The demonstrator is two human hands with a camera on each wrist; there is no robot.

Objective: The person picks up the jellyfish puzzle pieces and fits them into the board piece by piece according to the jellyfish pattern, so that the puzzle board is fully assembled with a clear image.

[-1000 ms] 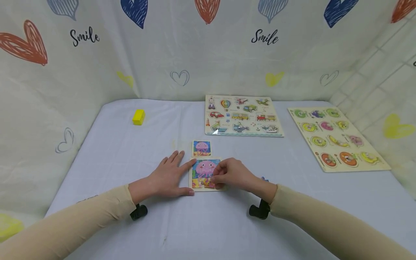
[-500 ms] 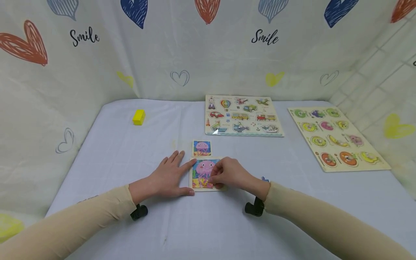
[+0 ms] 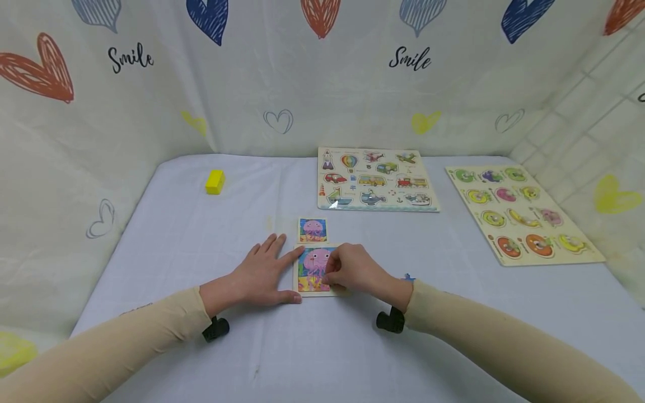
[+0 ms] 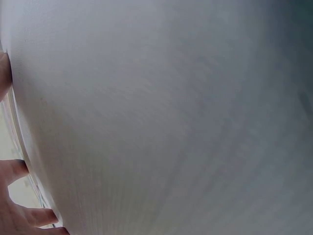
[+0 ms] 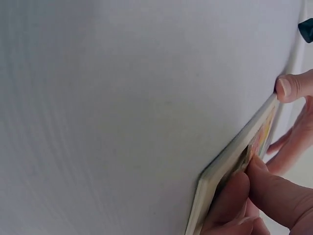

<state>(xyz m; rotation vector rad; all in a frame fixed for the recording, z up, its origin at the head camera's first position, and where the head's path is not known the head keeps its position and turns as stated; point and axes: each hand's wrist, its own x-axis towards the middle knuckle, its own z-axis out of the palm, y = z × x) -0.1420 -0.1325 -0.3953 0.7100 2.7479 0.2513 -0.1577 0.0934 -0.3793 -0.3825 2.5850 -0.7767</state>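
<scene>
A small octopus jigsaw board (image 3: 312, 294) with a light wooden frame lies flat on the white cloth between both hands. Its picture is a pink octopus over blue and yellow. My left hand (image 3: 256, 277) lies palm down with spread fingers, index fingertip and thumb tip at the board's left edge. At the board's lower right, the thumb and fingers of my right hand (image 3: 359, 271) pinch a jigsaw piece (image 5: 251, 148). In the right wrist view a dark recess shows beside this piece, which is mostly hidden by the fingertips. The board's right side is covered by that hand.
Directly behind the board lies a smaller matching octopus card (image 3: 313, 230). Farther back are a vehicle puzzle board (image 3: 428, 207), a fruit puzzle board (image 3: 545, 230) and a yellow block (image 3: 215, 182). A blue object (image 3: 408, 277) peeks out behind the right sleeve.
My right hand has shifted slightly left over the board. Pieces in the lower part of the octopus picture now line up more closely. My left hand stays in place.
</scene>
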